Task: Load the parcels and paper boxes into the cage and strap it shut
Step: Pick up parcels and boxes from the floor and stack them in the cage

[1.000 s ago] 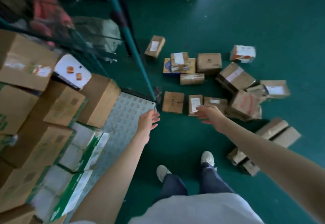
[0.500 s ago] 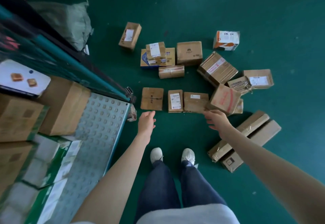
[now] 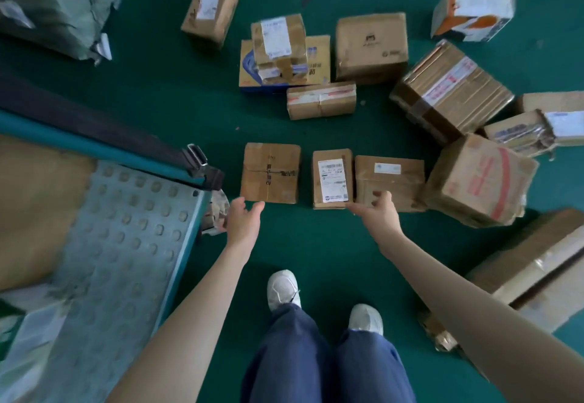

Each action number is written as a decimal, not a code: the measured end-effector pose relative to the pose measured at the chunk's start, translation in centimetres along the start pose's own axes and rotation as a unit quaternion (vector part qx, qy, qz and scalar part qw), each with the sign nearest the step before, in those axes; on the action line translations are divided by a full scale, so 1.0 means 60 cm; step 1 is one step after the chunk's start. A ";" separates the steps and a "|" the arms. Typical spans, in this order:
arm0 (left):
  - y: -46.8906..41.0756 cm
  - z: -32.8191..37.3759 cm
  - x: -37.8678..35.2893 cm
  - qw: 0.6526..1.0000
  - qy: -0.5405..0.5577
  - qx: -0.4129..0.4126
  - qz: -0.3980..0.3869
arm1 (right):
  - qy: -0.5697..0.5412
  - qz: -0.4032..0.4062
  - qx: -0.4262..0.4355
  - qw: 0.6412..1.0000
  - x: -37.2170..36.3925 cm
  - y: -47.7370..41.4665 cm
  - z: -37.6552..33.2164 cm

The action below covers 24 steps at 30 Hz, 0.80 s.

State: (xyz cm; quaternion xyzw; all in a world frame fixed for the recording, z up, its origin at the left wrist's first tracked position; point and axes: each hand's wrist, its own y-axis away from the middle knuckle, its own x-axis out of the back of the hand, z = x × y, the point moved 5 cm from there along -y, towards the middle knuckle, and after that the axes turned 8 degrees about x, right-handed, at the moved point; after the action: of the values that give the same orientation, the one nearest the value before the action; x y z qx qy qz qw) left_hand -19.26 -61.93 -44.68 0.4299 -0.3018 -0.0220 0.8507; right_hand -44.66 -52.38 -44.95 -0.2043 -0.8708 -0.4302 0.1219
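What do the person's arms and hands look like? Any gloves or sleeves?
No gloves and no sleeves in view: the left hand, right hand, left arm and right arm are all bare as far as the picture shows. No watch, ring or bracelet shows. The person wears dark blue trousers and white shoes.

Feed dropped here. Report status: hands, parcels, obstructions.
Left hand open, empty, just short of plain brown box. Right hand open, over near edge of small-label box. Other parcels scattered on floor, none held. Nothing blocking the reach.
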 end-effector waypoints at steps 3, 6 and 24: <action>-0.136 -0.041 -0.036 0.999 -0.045 -0.011 0.016 | 0.054 -0.011 0.034 0.998 -0.082 -0.113 0.040; -0.247 -0.062 -0.065 0.995 -0.091 -0.027 0.033 | 0.179 -0.011 0.090 0.980 -0.146 -0.205 0.069; -0.542 -0.073 -0.131 0.999 0.005 0.017 0.027 | 0.378 0.075 0.132 0.913 -0.257 -0.415 0.089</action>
State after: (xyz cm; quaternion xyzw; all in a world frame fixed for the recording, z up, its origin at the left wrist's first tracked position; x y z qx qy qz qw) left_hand -16.15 -76.91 -74.74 0.4364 -0.3093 0.0084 0.8449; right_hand -42.64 -65.60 -71.56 -0.0727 -0.7907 -0.3459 0.4999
